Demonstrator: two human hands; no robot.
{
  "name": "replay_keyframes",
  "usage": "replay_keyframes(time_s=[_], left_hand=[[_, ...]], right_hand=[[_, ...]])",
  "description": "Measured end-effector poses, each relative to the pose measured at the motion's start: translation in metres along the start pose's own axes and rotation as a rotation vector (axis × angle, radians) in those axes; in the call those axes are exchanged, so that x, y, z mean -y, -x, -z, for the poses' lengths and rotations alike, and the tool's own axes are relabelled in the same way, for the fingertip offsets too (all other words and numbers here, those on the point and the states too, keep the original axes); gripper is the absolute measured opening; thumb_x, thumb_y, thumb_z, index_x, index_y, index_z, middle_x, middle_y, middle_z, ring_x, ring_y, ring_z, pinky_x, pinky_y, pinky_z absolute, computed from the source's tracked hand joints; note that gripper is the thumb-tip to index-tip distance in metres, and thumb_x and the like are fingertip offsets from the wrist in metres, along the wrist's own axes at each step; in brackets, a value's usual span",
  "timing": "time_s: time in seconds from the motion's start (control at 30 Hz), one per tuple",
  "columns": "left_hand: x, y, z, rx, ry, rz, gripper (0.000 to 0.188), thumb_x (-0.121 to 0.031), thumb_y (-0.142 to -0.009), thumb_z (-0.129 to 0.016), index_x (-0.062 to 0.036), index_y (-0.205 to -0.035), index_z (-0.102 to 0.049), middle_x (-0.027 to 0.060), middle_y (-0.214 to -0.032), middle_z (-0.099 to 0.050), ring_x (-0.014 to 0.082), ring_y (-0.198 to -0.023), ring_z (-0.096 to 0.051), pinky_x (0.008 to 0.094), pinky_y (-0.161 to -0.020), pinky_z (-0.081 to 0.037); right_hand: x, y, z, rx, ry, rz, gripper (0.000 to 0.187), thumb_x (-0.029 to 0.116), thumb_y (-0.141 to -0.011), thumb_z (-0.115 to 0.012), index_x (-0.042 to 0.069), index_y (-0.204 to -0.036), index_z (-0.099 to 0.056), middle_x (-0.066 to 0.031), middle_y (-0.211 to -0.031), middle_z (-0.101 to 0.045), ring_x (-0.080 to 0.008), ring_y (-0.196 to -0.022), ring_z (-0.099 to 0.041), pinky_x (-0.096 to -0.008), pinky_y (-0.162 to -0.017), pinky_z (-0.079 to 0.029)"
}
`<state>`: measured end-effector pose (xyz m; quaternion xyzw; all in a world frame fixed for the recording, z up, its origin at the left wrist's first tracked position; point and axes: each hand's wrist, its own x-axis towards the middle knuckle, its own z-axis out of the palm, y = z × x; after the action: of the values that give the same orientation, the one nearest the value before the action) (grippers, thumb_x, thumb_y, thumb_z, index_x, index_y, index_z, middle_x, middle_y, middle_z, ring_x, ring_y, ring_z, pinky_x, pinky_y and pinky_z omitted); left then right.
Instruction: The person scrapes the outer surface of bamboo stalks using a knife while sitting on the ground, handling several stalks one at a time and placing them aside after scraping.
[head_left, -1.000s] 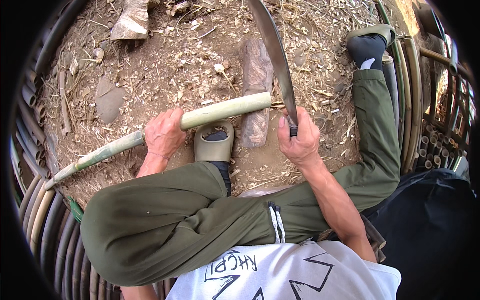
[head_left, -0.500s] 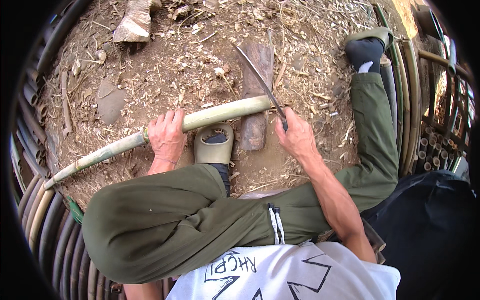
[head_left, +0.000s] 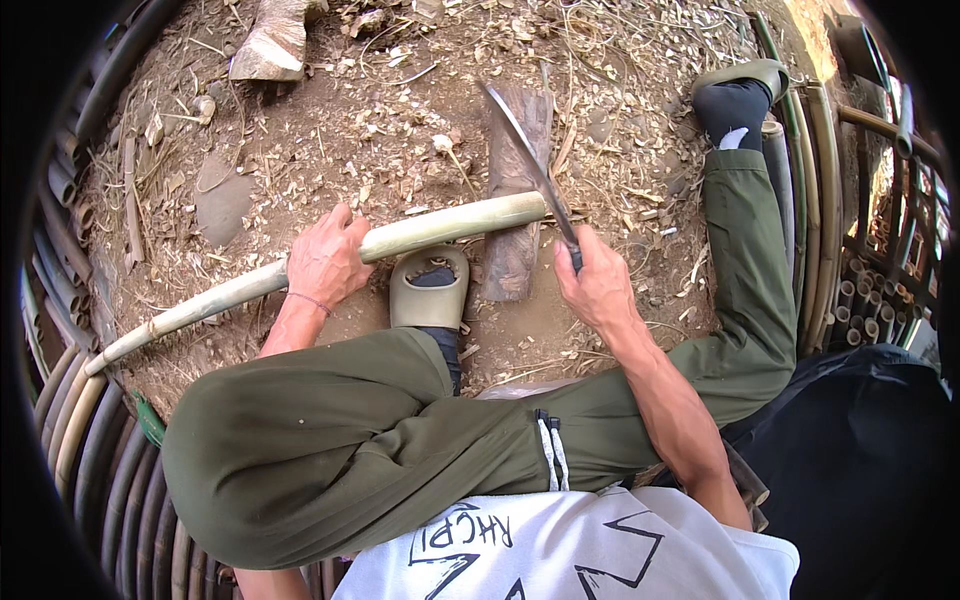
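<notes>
A pale green bamboo pole slants across the ground from the lower left, its right end resting over a dark wooden block. My left hand is closed around the pole, left of my shod foot. In my right hand is the handle of a long machete with a curved dark blade. The blade points up and away to the left, close to the pole's cut right end and passing above the block. Whether the blade touches the bamboo I cannot tell.
Wood chips cover the brown soil. A cut log piece lies at the far left, and a flat stone sits nearer. Bamboo poles line the left side; more stand at the right near my outstretched leg. A black sheet lies at the lower right.
My left hand has shifted slightly left and turned on the pole. The pole has rolled a little, and the machete has moved slightly right with my right hand.
</notes>
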<state>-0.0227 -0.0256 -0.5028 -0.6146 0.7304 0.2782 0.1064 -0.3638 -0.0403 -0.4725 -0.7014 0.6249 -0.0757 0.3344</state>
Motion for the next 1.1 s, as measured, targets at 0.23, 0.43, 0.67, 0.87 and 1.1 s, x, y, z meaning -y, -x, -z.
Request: replay_keyframes(time_s=[0.23, 0.43, 0.67, 0.87, 1.1], left_hand=[[-0.002, 0.002, -0.009, -0.176, -0.028, -0.031, 0.035, -0.011, -0.065, -0.081, -0.0100, -0.093, -0.061, 0.0073, -0.096, -0.053, 0.0288, -0.091, -0.059, 0.0418, -0.075, -0.047], [-0.004, 0.008, -0.011, -0.130, -0.095, 0.016, 0.036, -0.015, -0.065, -0.083, -0.0119, -0.093, -0.060, 0.0076, -0.100, -0.053, 0.0267, -0.099, -0.058, 0.0411, -0.080, -0.046], [-0.003, 0.004, -0.005, -0.149, -0.115, 0.001, 0.054, -0.015, -0.061, -0.086, -0.0139, -0.109, -0.061, 0.0078, -0.103, -0.050, 0.0289, -0.100, -0.053, 0.0425, -0.084, -0.044], [0.050, 0.080, 0.026, -0.134, -0.217, 0.337, 0.083, -0.022, -0.063, -0.086, -0.0151, -0.136, -0.046, 0.0143, -0.135, -0.045, 0.0346, -0.130, -0.041, 0.0495, -0.110, -0.033], [0.141, 0.122, 0.041, 0.111, -0.085, 0.558, 0.063, -0.020, -0.066, -0.084, -0.0120, -0.123, -0.060, 0.0125, -0.136, -0.051, 0.0329, -0.126, -0.049, 0.0441, -0.102, -0.042]], right_hand=[[0.002, 0.002, -0.002, -0.165, -0.043, 0.190, 0.018, 0.012, -0.092, -0.064, -0.001, -0.103, -0.058, -0.0191, -0.080, -0.063, -0.0347, -0.063, -0.063, -0.0427, -0.055, -0.050], [0.017, -0.001, 0.008, -0.155, -0.119, 0.154, 0.019, 0.012, -0.092, -0.064, -0.002, -0.102, -0.057, -0.0208, -0.082, -0.063, -0.0378, -0.063, -0.064, -0.0437, -0.057, -0.051], [-0.011, -0.005, -0.002, 0.097, 0.018, -0.080, 0.018, 0.013, -0.092, -0.064, 0.001, -0.103, -0.057, -0.0188, -0.081, -0.064, -0.0377, -0.067, -0.065, -0.0469, -0.059, -0.052], [0.021, 0.007, 0.035, -0.212, -0.115, 0.026, 0.037, 0.013, -0.091, -0.064, -0.001, -0.125, -0.056, -0.0174, -0.085, -0.066, -0.0331, -0.069, -0.065, -0.0412, -0.065, -0.052], [0.018, 0.038, 0.050, -0.242, -0.047, 0.032, 0.061, 0.010, -0.089, -0.066, 0.001, -0.145, -0.042, -0.0219, -0.124, -0.060, -0.0349, -0.097, -0.063, -0.0434, -0.086, -0.050]])
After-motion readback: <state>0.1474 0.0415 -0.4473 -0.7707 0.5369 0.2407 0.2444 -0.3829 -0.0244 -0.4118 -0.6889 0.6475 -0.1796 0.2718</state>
